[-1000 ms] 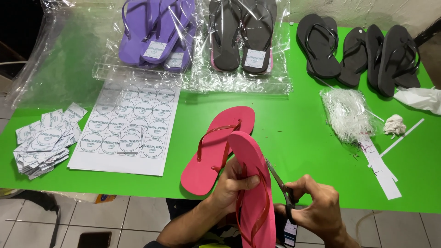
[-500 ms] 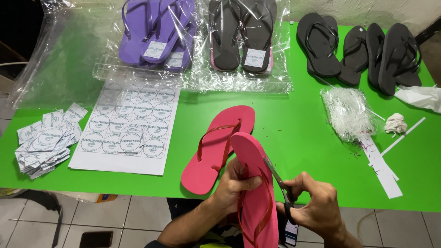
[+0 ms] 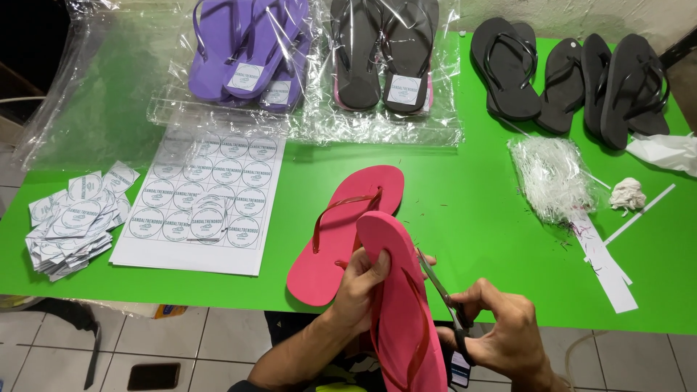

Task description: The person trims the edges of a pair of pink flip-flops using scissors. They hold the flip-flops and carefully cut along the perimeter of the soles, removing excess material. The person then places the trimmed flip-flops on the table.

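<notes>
The left hand (image 3: 363,287) is keeping its grip clamped on the raised pink sandal (image 3: 399,305), thumb over the sole's near edge and fingers wrapped behind, holding it on edge just above the tabletop's (image 3: 465,210) front border. The right hand (image 3: 497,330) is gripping a pair of scissors (image 3: 439,290), fingers closed through the dark handles, with the blades pointing up and left against the raised sandal's right edge.

Compared with a second ago, the raised sandal is sitting a little lower and nearer the body, and the scissor blades are lying closer along its edge; both hands are staying where they were, and nothing else on the tabletop is shifting.

Just left of the left grip, the second pink sandal (image 3: 348,225) is lying flat, strap up, partly hidden behind the raised one. Further left a sheet of round stickers (image 3: 203,203) is lying beside a pile of cut labels (image 3: 72,225). Beyond the grips, at the far edge, purple sandals (image 3: 247,51) and dark grey sandals (image 3: 385,51) are resting in clear plastic bags. To the far right, loose black sandals (image 3: 573,80) are lying in a row, with a bundle of clear plastic ties (image 3: 552,178), paper strips (image 3: 606,265) and a small white wad (image 3: 628,194) nearer the right grip. The raised sandal is blocking the view of the left fingers.
</notes>
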